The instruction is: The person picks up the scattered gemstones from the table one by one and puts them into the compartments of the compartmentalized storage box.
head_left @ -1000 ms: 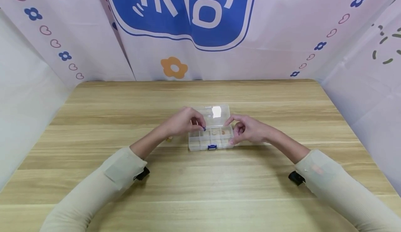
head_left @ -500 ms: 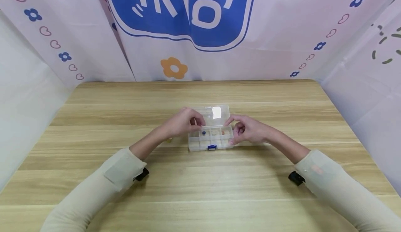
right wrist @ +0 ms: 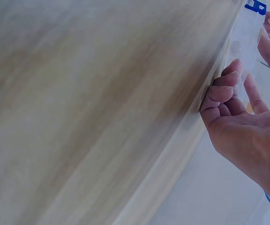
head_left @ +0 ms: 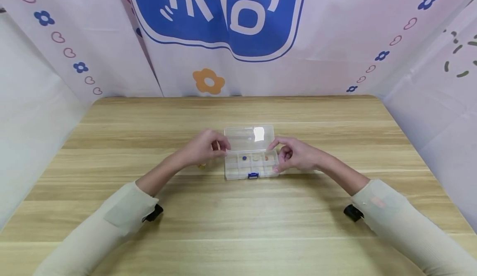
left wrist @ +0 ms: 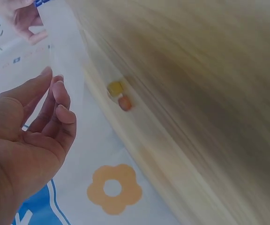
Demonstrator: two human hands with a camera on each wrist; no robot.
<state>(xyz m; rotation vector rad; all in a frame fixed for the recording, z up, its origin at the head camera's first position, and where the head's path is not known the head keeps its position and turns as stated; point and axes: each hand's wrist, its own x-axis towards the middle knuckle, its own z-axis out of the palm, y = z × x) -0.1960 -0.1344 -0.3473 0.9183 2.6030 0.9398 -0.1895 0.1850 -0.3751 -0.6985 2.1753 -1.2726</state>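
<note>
A clear plastic compartment box (head_left: 232, 171) lies on the table with its lid (head_left: 240, 140) folded back and a blue latch (head_left: 253, 175) in front. In its back row sit a small round blue piece (head_left: 244, 158), a pale piece and an orange piece (head_left: 266, 158). My right hand (head_left: 301, 155) grips the box's right end, thumb at the front and index finger by the hinge. Just off the left end is my left hand (head_left: 205, 148), fingers loosely bent, thumb and fingertips holding nothing. The left wrist view shows a yellow piece (left wrist: 115, 88) and an orange-red piece (left wrist: 125, 103) on the table near this hand.
The wooden table (head_left: 238, 222) meets a white printed cloth (head_left: 305, 77) along its back edge. More white cloth hangs at both sides. Black devices (head_left: 153, 212) are strapped under both sleeves.
My left hand let go of the small blue piece, which now lies in a back-row compartment, and moved left off the box. The right hand kept its grip.
</note>
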